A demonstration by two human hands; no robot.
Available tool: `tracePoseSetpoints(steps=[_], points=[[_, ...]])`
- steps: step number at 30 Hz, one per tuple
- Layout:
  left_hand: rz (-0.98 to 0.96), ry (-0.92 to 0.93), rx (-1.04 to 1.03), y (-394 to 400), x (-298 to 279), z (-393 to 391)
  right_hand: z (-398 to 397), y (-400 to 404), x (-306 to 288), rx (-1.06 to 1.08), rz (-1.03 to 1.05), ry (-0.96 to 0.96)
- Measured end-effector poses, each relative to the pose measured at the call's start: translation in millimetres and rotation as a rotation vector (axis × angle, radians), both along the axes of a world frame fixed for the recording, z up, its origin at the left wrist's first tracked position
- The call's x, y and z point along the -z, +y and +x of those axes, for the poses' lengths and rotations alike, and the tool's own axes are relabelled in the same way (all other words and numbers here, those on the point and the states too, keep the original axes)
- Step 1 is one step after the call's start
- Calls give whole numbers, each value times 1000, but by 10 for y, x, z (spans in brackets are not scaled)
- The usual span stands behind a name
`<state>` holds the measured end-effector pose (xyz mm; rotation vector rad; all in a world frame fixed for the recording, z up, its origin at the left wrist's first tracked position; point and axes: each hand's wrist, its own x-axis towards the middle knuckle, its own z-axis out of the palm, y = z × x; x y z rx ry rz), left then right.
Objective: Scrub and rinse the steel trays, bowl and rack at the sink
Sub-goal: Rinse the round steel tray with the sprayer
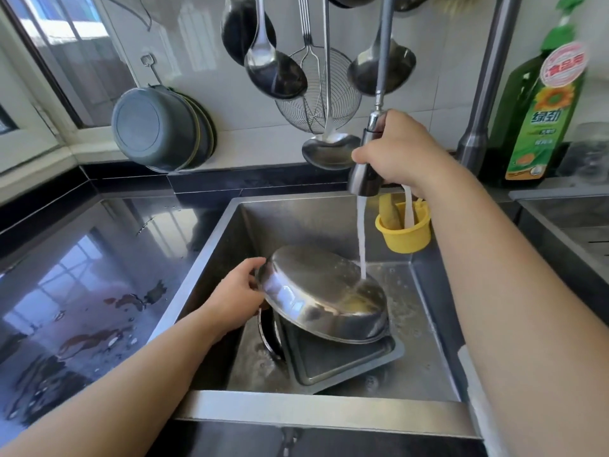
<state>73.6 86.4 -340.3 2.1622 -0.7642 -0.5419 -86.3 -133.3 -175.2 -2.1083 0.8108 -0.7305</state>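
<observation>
- The left hand [235,293] gripped the upturned steel bowl [321,293] by its rim, fingers curled round the edge, over the sink [214,258].
- The right hand [395,150] clasped the spray head [364,173] — water fell just beyond the left fingers onto the bowl.

This is a home kitchen. A steel sink [211,258] is set into a glossy black counter [82,258] under a white tiled wall [211,94]. Ladles [275,74] and a wire skimmer [318,100] hang above it, basins [158,127] hang far left, and a green detergent bottle [540,117] stands far right.
</observation>
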Motion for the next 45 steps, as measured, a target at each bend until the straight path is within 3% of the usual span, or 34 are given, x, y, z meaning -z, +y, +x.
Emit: tracePoseSetpoints(steps=[3, 5, 7, 9, 11, 14, 18, 20, 23, 27, 35, 45], points=[[121, -343, 123, -52, -51, -5, 51, 70, -2, -86, 129, -85], [340, -609, 177, -119, -98, 0, 55, 71, 9, -103, 148, -88], [534, -958, 233, -182, -180, -24, 21, 21, 14, -64, 54, -24], [487, -1223, 309, -257, -304, -9, -28, -70, 22, 22, -68, 51], [369, -1307, 358, -326, -499, -61, -78, -146, 22, 86, -148, 82], [378, -1333, 357, -452, -907, -210, -153, -229, 31, 151, -223, 93], [451, -1341, 137, -384, -1378, -228, -237, -323, 34, 221, -274, 100], [494, -1202, 57, -348, -1444, -155, -245, -336, 29, 224, -268, 116], [521, -837, -41, -323, -1377, -39, -227, -321, 19, 197, -239, 125], [461, -587, -123, -263, -1043, 79, -203, -276, -8, 158, -176, 79], [144, 159, -315, -211, -434, -7, -4, -103, 48, 82, -93, -26], [127, 455, -194, -143, -166, -24, 186, 2, 177, 152, -103, -168]])
